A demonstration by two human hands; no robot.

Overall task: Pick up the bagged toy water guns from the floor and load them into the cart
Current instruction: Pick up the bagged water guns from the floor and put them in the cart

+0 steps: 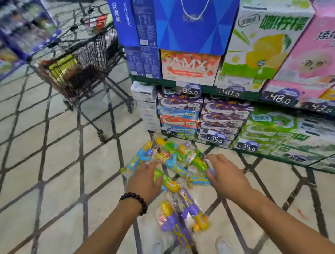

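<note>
a pile of bagged toy water guns (pixel 171 166) is lying on the tiled floor (pixel 45 155), near the foot of a shelf unit on the right. the guns are blue, green, yellow and purple, each in clear plastic, and they are overlapping one another in a loose heap that is running from far to near. two purple and yellow ones (pixel 180 215) are lying nearest, between the two forearms.

the left hand (pixel 144 178) is resting on the left side of the heap, fingers spread and fairly straight, pressing down on the plastic; it is not closing round anything that can be seen. a dark bead bracelet (pixel 135 201) is sitting on that wrist. the right hand (pixel 223 172) is lying at the right edge of the heap, with its thumb and fingertips touching a bag there; whether it is pinching the bag or only touching it cannot be told, as the picture is blurred.

the cart (pixel 78 59) is standing well apart from the heap, far and to the left, with some goods already showing through its black wire basket. the shelf unit (pixel 239 94) is holding stacked drink cartons, blue, green and pink, with price tags along its edges. two light shoes (pixel 223 248) are showing at the near edge.
</note>
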